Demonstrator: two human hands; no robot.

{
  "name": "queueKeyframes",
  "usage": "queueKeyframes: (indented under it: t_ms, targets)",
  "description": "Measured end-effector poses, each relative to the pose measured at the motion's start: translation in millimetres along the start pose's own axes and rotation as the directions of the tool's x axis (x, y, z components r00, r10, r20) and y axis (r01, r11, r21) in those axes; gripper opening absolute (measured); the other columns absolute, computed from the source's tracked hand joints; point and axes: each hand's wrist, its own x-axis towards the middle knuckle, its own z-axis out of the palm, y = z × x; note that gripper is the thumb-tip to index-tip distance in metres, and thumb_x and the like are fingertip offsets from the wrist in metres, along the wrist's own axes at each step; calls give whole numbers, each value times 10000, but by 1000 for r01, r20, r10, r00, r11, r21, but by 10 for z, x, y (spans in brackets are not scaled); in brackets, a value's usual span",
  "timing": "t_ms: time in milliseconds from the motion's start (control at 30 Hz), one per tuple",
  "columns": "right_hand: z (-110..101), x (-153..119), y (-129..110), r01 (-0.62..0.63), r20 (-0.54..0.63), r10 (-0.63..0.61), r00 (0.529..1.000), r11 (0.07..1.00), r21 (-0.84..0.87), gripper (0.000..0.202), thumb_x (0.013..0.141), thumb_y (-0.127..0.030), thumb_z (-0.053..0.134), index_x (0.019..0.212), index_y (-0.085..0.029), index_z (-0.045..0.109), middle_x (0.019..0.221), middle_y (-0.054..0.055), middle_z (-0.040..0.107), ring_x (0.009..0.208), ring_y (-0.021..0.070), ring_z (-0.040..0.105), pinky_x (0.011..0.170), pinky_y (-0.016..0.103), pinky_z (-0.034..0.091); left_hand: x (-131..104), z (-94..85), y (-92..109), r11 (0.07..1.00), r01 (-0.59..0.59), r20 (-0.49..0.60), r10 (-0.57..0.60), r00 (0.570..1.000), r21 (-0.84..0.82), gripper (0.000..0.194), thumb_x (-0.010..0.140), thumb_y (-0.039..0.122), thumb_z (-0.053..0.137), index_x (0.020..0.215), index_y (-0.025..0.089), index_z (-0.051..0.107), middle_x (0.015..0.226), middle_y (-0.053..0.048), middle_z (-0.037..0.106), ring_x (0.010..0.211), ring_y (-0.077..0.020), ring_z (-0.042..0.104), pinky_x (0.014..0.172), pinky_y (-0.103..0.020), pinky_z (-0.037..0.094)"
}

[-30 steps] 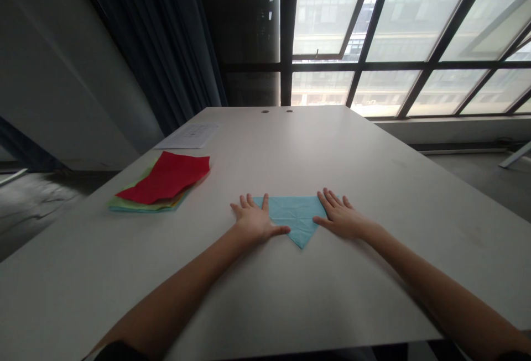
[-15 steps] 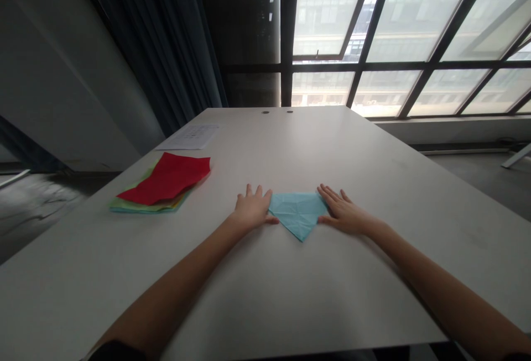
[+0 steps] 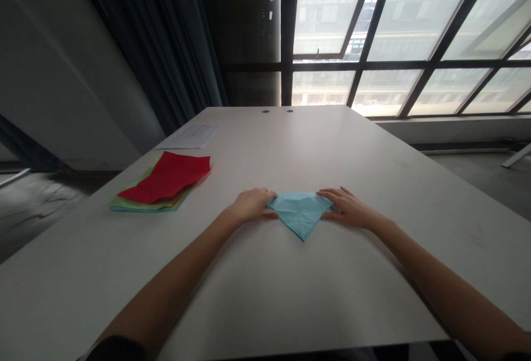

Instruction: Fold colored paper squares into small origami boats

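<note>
Light-blue paper [image 3: 301, 213], folded into a triangle with its point toward the person, is lying flat on the white table [image 3: 290, 294], near the middle of it. The left hand [image 3: 252, 205] is resting at the triangle's left corner, its fingers curled together, with the thumb and fingertips meeting that corner; whether they are actually pinching the edge or only pressing on it is hard to tell from this angle. The right hand [image 3: 347, 208] is sitting at the right corner, fingers held close together and lying fairly flat, the tips touching the paper's upper right edge (the thumb is tucked low beside the near edge). Both forearms are stretching out across the table from the bottom of the view. Well apart to the left, a stack of coloured sheets [image 3: 164, 187] is lying with a red sheet on top and green and yellow edges showing beneath. Farther back, a white printed sheet [image 3: 188, 136] is lying near the table's left edge.
</note>
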Motion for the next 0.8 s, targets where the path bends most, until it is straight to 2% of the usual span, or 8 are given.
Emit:
queueKeyframes:
  t_ms: [100,267,467,600,700,800]
  targets:
    - [-12,2,3,5,-11,-5,1000,1000,19,535,811,-532,403,1255,-233,411,1244,109,497,1136,259,456,1004,526,211,6,-6,-56,999,-27,16,28,999,-43,545,706,550,525,1162,253,492,1125,-58,570,985,-220,541,729,-261,407]
    - [-47,26,5,57,-55,-54,997,997,44,421,852,-456,382,1174,-207,491,1129,103,582,1040,227,519,917,417,346,0,-25,-99,994,-62,9,63,998,-87,550,695,534,544,1156,236,507,1110,-62,572,971,-216,538,728,-246,397]
    - [-56,50,-65,114,-188,-115,975,993,-19,285,891,-330,341,954,-201,587,917,68,657,869,188,579,852,351,368,-12,-66,-73,986,-121,18,124,992,-112,647,610,595,592,1139,229,523,1061,-72,572,927,-224,537,695,-246,389]
    - [-27,48,-94,5,-259,-5,966,1000,-2,307,894,-336,313,873,-193,584,770,54,648,744,179,581,739,305,394,7,-52,-66,967,-193,-9,194,981,-165,568,641,585,573,1074,218,560,1000,-70,579,900,-217,535,704,-250,384]
    - [-15,49,-84,-117,-277,146,950,986,118,336,888,-382,303,803,-199,571,634,11,592,593,143,537,592,252,378,13,-55,-51,932,-258,-15,263,965,-255,525,592,583,618,940,190,600,933,-62,583,834,-203,541,670,-239,387]
    - [-10,60,-73,-159,-295,220,930,963,219,355,874,-418,316,739,-192,554,550,-23,514,508,109,458,523,225,343,3,-87,-32,871,-279,-14,299,954,-404,490,587,550,640,906,181,594,874,-43,598,774,-185,550,629,-221,389]
